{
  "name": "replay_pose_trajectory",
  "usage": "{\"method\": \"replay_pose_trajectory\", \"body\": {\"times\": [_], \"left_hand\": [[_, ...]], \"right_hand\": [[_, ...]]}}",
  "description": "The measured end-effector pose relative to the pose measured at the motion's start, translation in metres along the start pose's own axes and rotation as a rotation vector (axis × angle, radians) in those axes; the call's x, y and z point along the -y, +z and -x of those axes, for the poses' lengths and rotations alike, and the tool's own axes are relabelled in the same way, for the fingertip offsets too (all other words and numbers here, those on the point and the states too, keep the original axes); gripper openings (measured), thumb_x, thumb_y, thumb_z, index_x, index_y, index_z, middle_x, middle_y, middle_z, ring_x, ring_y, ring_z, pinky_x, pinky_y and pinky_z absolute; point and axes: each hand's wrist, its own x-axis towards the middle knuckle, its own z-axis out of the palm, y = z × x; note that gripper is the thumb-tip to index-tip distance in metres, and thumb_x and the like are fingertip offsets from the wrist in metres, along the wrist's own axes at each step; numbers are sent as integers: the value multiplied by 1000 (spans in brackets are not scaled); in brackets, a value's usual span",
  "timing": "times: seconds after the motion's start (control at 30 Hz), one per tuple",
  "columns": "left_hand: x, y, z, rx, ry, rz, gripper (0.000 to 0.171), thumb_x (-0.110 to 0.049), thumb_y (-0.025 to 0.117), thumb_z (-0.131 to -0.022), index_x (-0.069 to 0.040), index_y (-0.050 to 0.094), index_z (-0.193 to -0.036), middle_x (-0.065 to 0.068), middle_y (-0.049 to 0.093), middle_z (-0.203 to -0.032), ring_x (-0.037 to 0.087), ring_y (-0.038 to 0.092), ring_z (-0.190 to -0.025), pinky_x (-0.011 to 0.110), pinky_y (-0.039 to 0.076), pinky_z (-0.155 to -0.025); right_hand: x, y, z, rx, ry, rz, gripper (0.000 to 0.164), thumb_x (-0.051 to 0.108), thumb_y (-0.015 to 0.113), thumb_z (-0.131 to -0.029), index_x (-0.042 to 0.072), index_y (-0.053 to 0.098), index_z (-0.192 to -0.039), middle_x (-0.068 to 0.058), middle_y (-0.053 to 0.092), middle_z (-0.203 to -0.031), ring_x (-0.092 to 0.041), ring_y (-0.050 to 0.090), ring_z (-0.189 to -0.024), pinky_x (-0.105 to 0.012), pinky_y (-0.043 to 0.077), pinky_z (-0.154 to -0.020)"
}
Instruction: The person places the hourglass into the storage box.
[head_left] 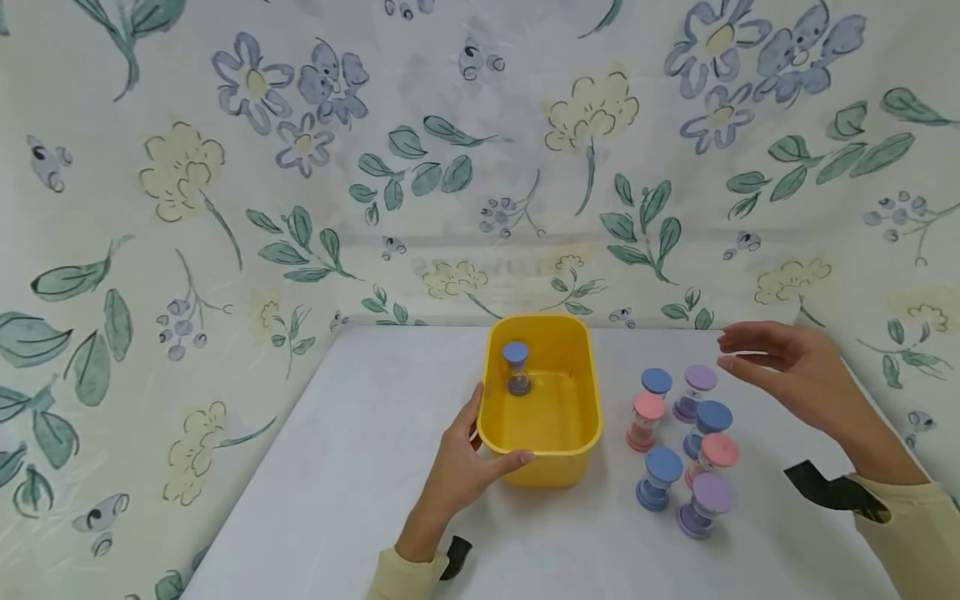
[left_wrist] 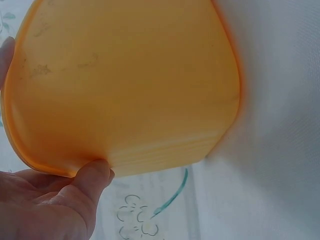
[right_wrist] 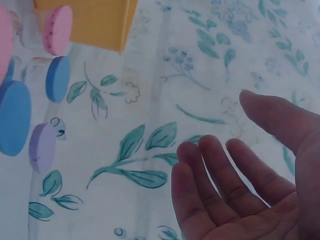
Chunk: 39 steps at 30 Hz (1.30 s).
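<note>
1 blue-top timer (head_left: 517, 367) in yel. bin (head_left: 551, 472)

Site: a makeshift tabletop booth rather than a furnished room. White table (head_left: 360, 417) runs back to floral sheeting (head_left: 525, 100); the same print closes off left and right sides. Pattern of the domestic sort: blue flowers, pale yellow blooms, green leaf sprays, berries. Horizontal creases (head_left: 540, 239) low on the back panel, as in hung material. Right wrist view: the same print behind the table goods. Lighting soft, shadows faint. On the table, yellow bin (head_left: 543, 473) and small coloured sand timers (head_left: 663, 467), household-type goods. Sheeting hides whatever lies beyond; whether the booth stands in a home or a studio, cannot tell.
</note>
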Motion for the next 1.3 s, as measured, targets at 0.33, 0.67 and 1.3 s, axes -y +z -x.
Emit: {"method": "replay_pose_trajectory", "body": {"times": [0.33, 0.67, 1.3], "left_hand": [[0, 0, 1, 6, -7, -6, 113, -42, 89, -80, -19, 20, -167, -1, 30, -171, 26, 39, -155, 48, 40, -122], [-2, -1, 1, -7, -24, -25, 114, -48, 88, -79, -20, 20, -167, -1, 30, -171, 25, 39, -155, 48, 41, -122], [-3, 1, 1, -13, -23, -26, 114, -47, 89, -79, -19, 21, -167, 0, 32, -171, 26, 41, -154, 48, 41, -121]], "right_hand": [[-43, 3, 27, -4, 123, 6, 40, 17, 74, -97, 2, 62, -132, 33, 64, -108, 17, 65, -94, -2, 54, -79], [-70, 8, 39, 33, 183, -21, 46, 19, 76, -96, 1, 60, -134, 34, 65, -108, 8, 70, -96, -6, 57, -78], [-84, 22, 47, 196, 200, -55, 54, 17, 75, -96, -6, 56, -141, 41, 56, -114, 18, 60, -102, -14, 60, -80]]}}
